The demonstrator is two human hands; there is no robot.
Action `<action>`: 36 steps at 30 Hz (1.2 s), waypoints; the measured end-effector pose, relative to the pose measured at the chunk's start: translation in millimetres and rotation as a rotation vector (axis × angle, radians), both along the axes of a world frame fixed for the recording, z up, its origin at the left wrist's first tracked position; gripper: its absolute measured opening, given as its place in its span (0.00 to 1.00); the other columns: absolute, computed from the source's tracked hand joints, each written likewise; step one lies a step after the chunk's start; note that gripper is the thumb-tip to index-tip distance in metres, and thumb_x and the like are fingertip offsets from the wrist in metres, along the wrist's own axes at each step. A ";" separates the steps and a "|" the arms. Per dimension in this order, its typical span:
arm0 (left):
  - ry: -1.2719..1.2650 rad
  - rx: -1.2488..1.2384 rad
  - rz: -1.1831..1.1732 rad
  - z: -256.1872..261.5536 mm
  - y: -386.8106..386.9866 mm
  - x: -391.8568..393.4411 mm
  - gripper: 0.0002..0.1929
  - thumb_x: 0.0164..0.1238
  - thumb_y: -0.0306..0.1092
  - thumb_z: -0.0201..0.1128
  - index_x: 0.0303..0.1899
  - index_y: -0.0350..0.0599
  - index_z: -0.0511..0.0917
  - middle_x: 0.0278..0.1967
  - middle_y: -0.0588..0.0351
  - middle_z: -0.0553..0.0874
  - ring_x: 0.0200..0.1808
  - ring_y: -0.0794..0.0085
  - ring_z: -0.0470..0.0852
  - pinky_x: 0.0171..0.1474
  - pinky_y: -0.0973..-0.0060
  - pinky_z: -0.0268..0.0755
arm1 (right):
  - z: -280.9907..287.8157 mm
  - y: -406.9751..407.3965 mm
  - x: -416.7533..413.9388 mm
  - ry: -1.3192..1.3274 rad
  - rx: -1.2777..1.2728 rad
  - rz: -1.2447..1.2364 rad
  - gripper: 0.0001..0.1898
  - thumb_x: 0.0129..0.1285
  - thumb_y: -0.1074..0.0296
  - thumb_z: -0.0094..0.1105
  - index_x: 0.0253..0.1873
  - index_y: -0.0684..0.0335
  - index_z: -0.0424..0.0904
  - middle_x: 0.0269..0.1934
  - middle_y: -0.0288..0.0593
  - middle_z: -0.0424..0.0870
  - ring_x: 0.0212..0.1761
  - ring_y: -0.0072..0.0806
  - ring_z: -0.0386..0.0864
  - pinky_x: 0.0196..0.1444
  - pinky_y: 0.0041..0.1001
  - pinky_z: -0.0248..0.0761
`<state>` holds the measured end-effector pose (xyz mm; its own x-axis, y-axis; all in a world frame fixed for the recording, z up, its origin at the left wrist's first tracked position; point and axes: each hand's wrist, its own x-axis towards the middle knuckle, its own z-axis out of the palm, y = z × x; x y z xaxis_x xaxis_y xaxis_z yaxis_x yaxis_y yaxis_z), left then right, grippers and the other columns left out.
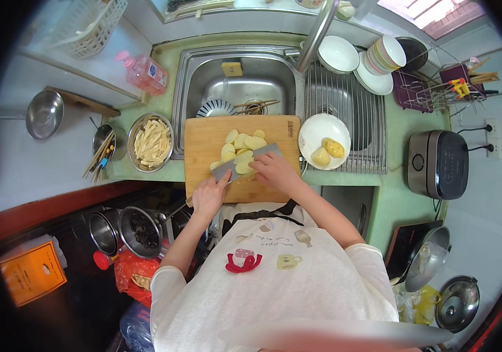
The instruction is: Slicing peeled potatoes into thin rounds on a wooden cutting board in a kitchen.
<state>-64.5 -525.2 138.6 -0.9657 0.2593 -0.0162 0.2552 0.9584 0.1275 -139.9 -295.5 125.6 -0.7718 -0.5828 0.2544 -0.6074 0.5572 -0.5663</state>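
Note:
My left hand (209,194) grips the handle of a kitchen knife, the index finger stretched along its wide steel blade (223,171). That blade lies slantwise over a wooden cutting board (202,136), partly covered by potato slices (244,163). Against the right end of these slices, my right hand (275,172) has its fingers bent, with the fingertips on them. More potato slices (254,142) overlap in a loose pile just beyond the blade. Right of the board, a white plate (310,132) holds two peeled potatoes (328,152).
The board bridges the front of a steel sink (268,90) containing a striped bowl (216,108) and chopsticks. Left stands a metal bowl of pale strips (152,143) and a pink soap bottle (146,74). A rack (374,154), stacked bowls (385,55) and a rice cooker (438,165) are right.

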 end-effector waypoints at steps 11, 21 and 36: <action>0.047 0.001 -0.075 -7.6 6.9 11.1 0.22 0.56 0.32 0.57 0.54 0.62 0.79 0.21 0.59 0.72 0.23 0.68 0.77 0.28 0.70 0.71 | -24.4 -17.9 -25.9 -0.305 0.003 0.139 0.08 0.54 0.68 0.64 0.38 0.63 0.83 0.35 0.42 0.82 0.40 0.40 0.80 0.44 0.33 0.73; -0.365 0.210 -0.058 12.1 10.7 15.8 0.16 0.60 0.35 0.57 0.50 0.61 0.79 0.24 0.49 0.83 0.26 0.57 0.83 0.31 0.61 0.76 | -8.8 40.8 -32.9 -0.267 0.151 -0.260 0.16 0.55 0.61 0.62 0.47 0.60 0.80 0.42 0.44 0.80 0.47 0.43 0.78 0.48 0.37 0.73; -0.481 0.232 0.124 -6.9 -5.1 -7.2 0.16 0.59 0.37 0.58 0.50 0.58 0.79 0.27 0.44 0.84 0.32 0.50 0.83 0.36 0.55 0.75 | -41.7 128.8 -5.5 -0.351 0.359 -0.743 0.28 0.46 0.56 0.68 0.51 0.64 0.73 0.46 0.54 0.77 0.45 0.48 0.79 0.46 0.40 0.75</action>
